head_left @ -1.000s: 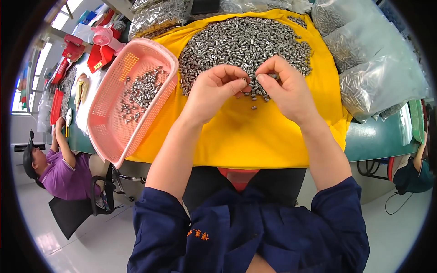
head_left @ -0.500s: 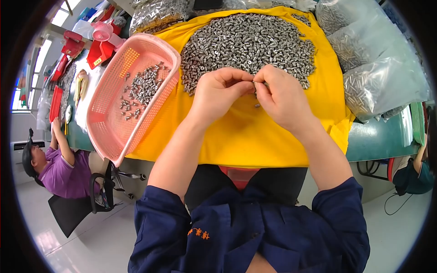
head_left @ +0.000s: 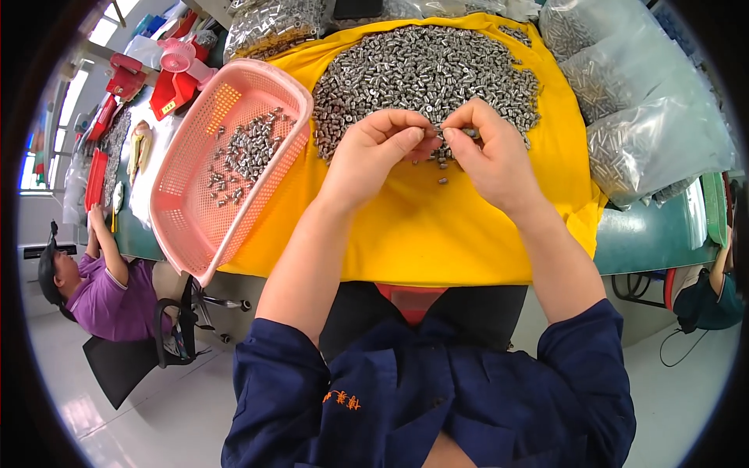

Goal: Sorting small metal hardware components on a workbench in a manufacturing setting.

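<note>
My two bare hands meet over a yellow cloth (head_left: pixel 437 234) spread on a green table (head_left: pixel 647 242). My left hand (head_left: pixel 374 156) is curled, with its thumb and fingertips pinched together toward the right. My right hand (head_left: pixel 491 152) faces it, fingers bent, and its grip is narrow, closed on a small metal piece (head_left: pixel 470 132) that shows between thumb and forefinger. The fingertips of both hands touch or nearly touch at the middle. I cannot tell whether my left grip holds anything, since the fingers hide it.

Just beyond my hands lies a broad pile of small grey metal pieces (head_left: pixel 421 66), spread flat on the cloth. My fingertips are at its near edge. A few loose pieces (head_left: pixel 441 165) lie on the cloth just below my fingers, apart from the pile.

To my left, a pink plastic basket (head_left: pixel 195 226) with a perforated wall sits tilted, partly on the cloth. A thinner scatter of the same metal pieces (head_left: pixel 246 152) lies inside it, toward its far end.

To my right, clear plastic bags (head_left: pixel 655 132) filled with metal pieces rest at the table's edge. Red tools (head_left: pixel 168 90) lie beyond the basket.

My dark blue sleeves (head_left: pixel 437 390) fill the lower part of the view. At far left, another person in a purple shirt (head_left: pixel 101 296) sits at the table.
</note>
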The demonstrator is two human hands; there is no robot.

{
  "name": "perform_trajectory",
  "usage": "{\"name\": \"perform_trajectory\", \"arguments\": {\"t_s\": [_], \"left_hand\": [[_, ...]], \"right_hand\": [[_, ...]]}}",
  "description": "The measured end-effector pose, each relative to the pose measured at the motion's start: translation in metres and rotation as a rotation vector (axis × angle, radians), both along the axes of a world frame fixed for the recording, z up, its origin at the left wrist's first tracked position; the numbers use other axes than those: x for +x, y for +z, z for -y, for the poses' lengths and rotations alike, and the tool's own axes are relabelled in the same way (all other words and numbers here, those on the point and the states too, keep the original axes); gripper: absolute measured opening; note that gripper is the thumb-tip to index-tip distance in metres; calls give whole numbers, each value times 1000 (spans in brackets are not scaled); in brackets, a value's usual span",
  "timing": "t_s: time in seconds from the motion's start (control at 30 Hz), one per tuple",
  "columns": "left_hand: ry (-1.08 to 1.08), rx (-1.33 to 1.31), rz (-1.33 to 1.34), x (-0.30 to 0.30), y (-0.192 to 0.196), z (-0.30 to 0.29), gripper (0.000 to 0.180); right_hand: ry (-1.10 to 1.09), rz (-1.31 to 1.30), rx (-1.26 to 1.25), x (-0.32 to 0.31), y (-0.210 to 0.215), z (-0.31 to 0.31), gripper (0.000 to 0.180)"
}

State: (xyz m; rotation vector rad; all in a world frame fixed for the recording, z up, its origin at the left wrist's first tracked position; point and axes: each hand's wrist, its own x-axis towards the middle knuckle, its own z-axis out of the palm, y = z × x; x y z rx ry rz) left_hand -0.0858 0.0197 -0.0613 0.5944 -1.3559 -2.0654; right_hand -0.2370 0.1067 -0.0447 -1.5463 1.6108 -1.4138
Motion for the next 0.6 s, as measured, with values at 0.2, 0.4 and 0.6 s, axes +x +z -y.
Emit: {"name": "perform_trajectory", "arguments": {"t_s": [0.2,0.4,0.6], "left_hand": [[-27,129,-64,4,-3,3,14],[-47,198,-112,0,-1,-1,13],[-20,148,-95,-1,-1,-3,12]], "right_hand": [[28,117,-7,2,-1,1,6],[58,166,-14,2,0,0,6],[35,-10,-46,5,6,-3,4]]}}
